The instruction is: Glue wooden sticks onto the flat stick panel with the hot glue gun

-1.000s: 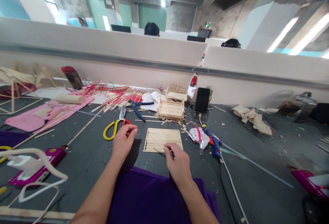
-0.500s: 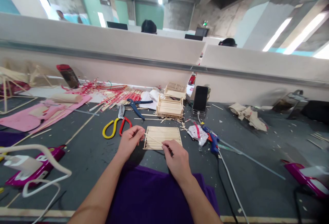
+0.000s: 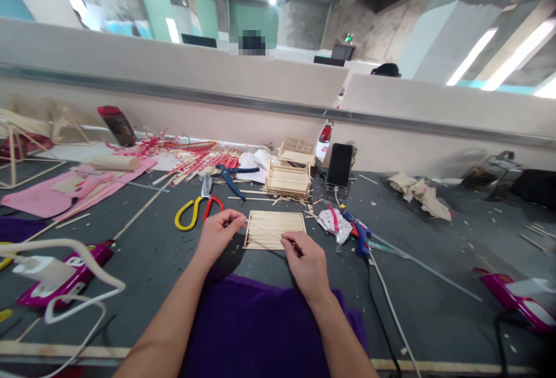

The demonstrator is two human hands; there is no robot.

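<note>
A thin wooden stick (image 3: 264,228) is stretched between my two hands, slanting down to the right. Its left end is pinched in the fingertips of my left hand (image 3: 220,232). Toward the other end, the thumb and fingers of my right hand (image 3: 306,259) are closed on it. Beneath the stick, a flat rectangular panel of pale sticks (image 3: 278,220) lies on the dark table (image 3: 417,308). Just beyond the panel stands a small box-like frame of sticks (image 3: 287,178), with a second stick frame (image 3: 297,151) behind it.
Scissors with yellow and red handles (image 3: 200,204) and blue pliers (image 3: 232,178) lie at the back left. A blue glue gun (image 3: 361,238) with a cable is right of the panel. A phone (image 3: 339,165) stands upright behind. Purple power strips (image 3: 65,276) sit at both sides.
My right hand has shifted slightly right, and my left hand slightly left. The stick still spans both hands above the panel, which has not visibly moved.
</note>
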